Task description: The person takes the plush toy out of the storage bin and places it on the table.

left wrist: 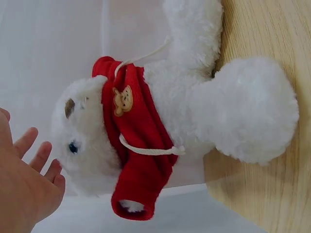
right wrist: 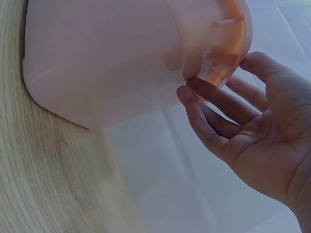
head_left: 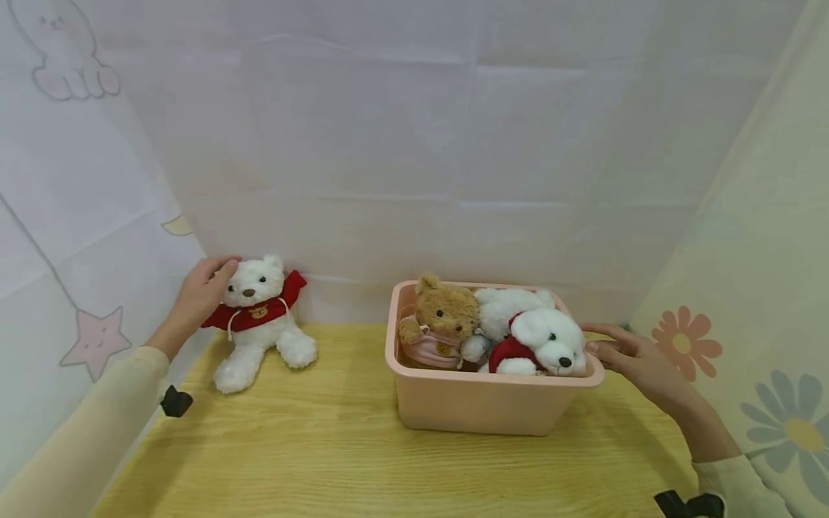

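Observation:
A white teddy bear (head_left: 259,324) in a red hoodie sits upright on the wooden table (head_left: 356,446) at the back left, leaning on the cloth wall. My left hand (head_left: 214,280) rests with relaxed fingers against the side of its head; in the left wrist view my left hand (left wrist: 34,165) lies beside the white teddy bear (left wrist: 184,97) with straight fingers. A pink plastic bin (head_left: 479,406) stands right of centre and holds a brown bear (head_left: 440,313) and two white bears (head_left: 547,338). My right hand (head_left: 599,342) touches the bin's right rim, its fingertips (right wrist: 187,87) under the lip of the pink plastic bin (right wrist: 107,58).
White cloth walls close in the table at the back and left. A flowered cloth (head_left: 771,403) hangs on the right. Bare wood lies between the sitting bear and the bin and along the front.

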### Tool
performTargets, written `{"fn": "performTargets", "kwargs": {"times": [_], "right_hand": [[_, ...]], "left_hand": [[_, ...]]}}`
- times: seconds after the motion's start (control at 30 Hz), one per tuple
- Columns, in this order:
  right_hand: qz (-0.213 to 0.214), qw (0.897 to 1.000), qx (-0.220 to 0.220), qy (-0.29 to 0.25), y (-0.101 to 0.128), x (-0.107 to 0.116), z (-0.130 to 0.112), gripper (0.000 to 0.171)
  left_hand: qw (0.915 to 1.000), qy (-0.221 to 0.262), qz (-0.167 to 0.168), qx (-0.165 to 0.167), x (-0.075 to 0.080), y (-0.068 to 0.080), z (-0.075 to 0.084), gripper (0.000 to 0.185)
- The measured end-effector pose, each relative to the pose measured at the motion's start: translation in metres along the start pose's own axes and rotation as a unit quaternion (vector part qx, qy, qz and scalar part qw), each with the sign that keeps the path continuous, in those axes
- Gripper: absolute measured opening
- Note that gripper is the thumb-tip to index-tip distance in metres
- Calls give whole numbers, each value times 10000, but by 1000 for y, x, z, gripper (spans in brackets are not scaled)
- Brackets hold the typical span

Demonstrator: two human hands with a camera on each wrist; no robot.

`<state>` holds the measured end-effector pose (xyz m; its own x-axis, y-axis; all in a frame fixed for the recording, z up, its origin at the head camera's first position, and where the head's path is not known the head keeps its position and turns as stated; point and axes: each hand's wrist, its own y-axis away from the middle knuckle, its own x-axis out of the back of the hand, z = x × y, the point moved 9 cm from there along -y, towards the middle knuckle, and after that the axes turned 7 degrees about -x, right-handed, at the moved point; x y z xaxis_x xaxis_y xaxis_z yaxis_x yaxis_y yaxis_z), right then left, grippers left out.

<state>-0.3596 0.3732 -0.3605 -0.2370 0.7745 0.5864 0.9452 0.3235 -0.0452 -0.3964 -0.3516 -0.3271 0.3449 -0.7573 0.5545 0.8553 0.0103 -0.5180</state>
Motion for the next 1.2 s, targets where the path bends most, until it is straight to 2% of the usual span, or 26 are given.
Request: {"fn": "performTargets", "kwargs": {"times": [0.17,0.27,0.5,0.77,1.0,1.2], "right_hand": [[30,10000,-13,24,3,1,4,46],[64,9999,-34,77,4,2,6,46],[134,9999,-29,74,5,3,8,46],[177,9998,-43,112,5,3,8,46],[241,9992,-134,276,7,2,3,47],[348,9981,-135,489,2,1,-1,46]], "left_hand": [[9988,55,-174,-451,-11,-3,29,57],[9977,98,-363,-568,-23,-1,47,56],[9914,265,-646,-1106,-47,-1,91,47],[9845,467,-977,-1383,-75,8,122,41],[9722,589,-1355,-1814,-100,12,153,40],[9659,587,-1563,-1978,-119,14,171,42]]}}
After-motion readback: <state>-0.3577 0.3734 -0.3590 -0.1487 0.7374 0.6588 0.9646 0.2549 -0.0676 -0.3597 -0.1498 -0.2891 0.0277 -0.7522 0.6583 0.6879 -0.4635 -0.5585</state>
